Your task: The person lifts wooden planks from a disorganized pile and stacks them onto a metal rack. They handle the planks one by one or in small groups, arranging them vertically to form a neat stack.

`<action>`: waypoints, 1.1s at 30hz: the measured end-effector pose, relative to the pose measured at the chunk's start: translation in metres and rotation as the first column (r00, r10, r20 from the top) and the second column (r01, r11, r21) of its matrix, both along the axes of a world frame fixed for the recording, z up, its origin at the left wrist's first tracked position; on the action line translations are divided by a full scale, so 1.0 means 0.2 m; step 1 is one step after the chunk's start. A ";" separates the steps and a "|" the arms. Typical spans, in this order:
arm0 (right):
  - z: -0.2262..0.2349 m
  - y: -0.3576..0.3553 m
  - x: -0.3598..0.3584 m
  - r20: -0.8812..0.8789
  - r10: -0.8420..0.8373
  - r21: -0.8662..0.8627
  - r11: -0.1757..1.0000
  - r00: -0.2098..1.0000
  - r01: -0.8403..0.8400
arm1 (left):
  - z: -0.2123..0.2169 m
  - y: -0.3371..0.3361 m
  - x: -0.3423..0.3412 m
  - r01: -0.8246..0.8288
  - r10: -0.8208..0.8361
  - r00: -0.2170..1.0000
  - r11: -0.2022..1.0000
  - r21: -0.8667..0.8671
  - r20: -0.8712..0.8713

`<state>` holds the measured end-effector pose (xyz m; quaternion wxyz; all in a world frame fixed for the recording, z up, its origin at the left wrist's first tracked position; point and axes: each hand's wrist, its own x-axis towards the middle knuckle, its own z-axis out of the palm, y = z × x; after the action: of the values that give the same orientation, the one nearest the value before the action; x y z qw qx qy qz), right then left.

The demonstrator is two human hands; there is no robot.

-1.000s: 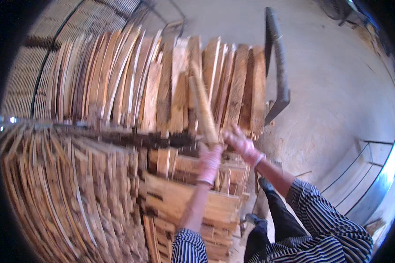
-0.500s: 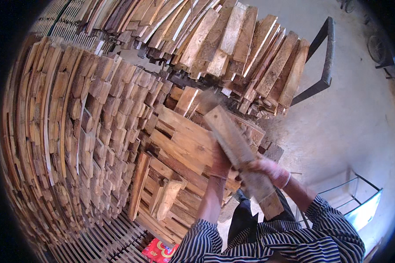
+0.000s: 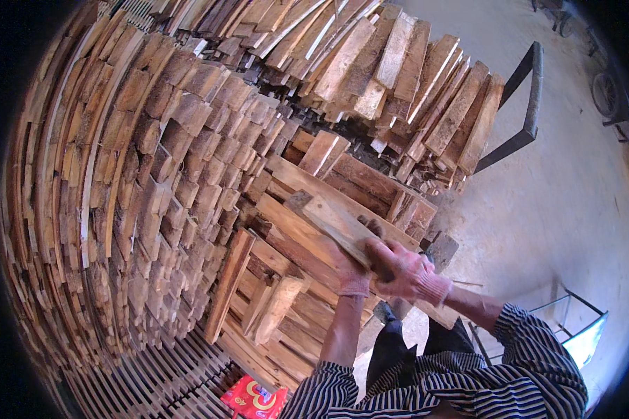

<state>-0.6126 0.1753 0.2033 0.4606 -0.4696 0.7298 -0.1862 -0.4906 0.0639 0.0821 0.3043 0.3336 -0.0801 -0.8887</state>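
Note:
A short wooden board (image 3: 334, 225) is held slantwise in front of me, its far end over the stacked planks. My left hand (image 3: 354, 271), in a pinkish work glove, grips it from the left side; its fingers are partly hidden beneath the wood. Closed over the board from the right is my right hand (image 3: 407, 272), in a similar glove with dark fingertips. A lower end of wood (image 3: 437, 313) shows below the right wrist. Under both hands lies a low stack of planks (image 3: 286, 223), with a short wood block (image 3: 276, 311) standing on its near left part.
A tall wall of stacked boards (image 3: 182, 160) rises on the left. More boards lie in a pile (image 3: 398, 77) at the back, beside a dark metal frame (image 3: 531, 98). A red package (image 3: 254, 398) sits at the lower edge, and a metal-framed stand (image 3: 573, 314) is at right.
The board has tilted over, and its far end has swung left and down. My right hand has come up and left across it. The whole view has shifted slightly.

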 end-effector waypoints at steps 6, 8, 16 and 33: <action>-0.21 -0.26 -0.08 0.135 -0.104 -0.241 0.961 0.985 0.135 | -0.01 -0.07 0.03 0.118 -0.074 0.968 0.977 -0.175 0.239; -0.28 -0.35 -0.14 0.138 -0.130 -0.148 0.977 0.982 0.150 | -0.02 -0.20 0.07 0.464 -0.125 0.803 0.745 -0.479 0.583; -0.65 -1.01 -0.38 -0.277 -0.033 -0.285 0.957 0.960 -0.049 | -0.27 -0.78 0.12 0.988 0.568 -0.025 -0.109 0.105 0.822; -0.83 -1.03 -0.38 -0.222 -0.231 -0.446 0.888 0.947 0.112 | -0.17 -0.83 -0.09 0.938 0.602 -0.285 0.012 0.348 0.746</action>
<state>-0.6888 -0.0304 0.0381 0.2246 -0.5128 0.7658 -0.3163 -0.5080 -0.1022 0.0483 -0.1787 0.4684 -0.8647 -0.0324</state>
